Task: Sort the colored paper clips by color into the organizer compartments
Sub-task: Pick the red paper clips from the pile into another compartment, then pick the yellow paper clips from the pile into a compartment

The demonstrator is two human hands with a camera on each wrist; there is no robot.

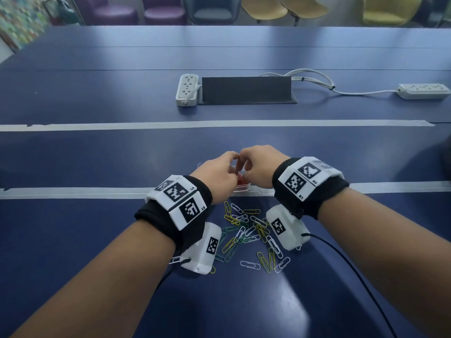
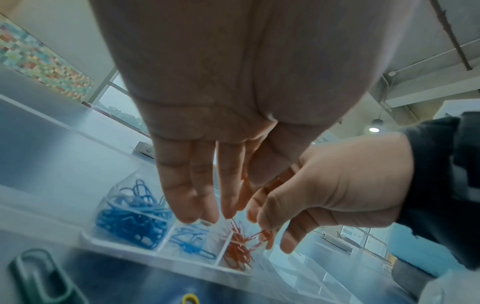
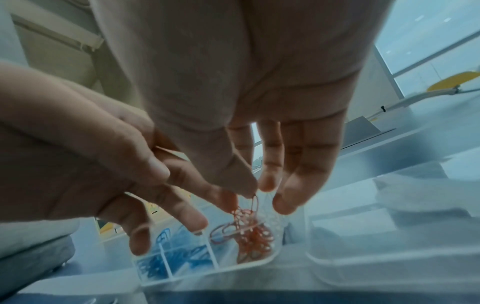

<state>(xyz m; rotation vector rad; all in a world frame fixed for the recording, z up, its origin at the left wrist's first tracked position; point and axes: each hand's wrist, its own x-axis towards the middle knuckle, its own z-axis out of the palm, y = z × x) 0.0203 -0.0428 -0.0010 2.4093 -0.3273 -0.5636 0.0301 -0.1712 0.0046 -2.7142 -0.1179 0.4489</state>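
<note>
A clear organizer (image 1: 259, 191) lies on the blue table under both hands. Blue clips (image 2: 130, 222) fill two of its compartments, and red clips (image 2: 239, 246) fill the one beside them. Thumb and forefinger of my right hand (image 3: 255, 189) pinch the top of a red paper clip (image 3: 254, 202), from which a tangle of red clips (image 3: 252, 240) hangs into the red compartment. My left hand (image 2: 223, 205) hovers close beside it with straight, relaxed fingers and holds nothing I can see. Loose yellow, green and white clips (image 1: 246, 232) lie nearer me, between my wrists.
A green clip (image 2: 39, 275) and a yellow one (image 2: 191, 299) lie just in front of the organizer. Farther back are two white power strips (image 1: 186, 90) (image 1: 422, 91), a black cable box (image 1: 246, 90) and a white tape line (image 1: 195, 124). Chairs stand beyond the table.
</note>
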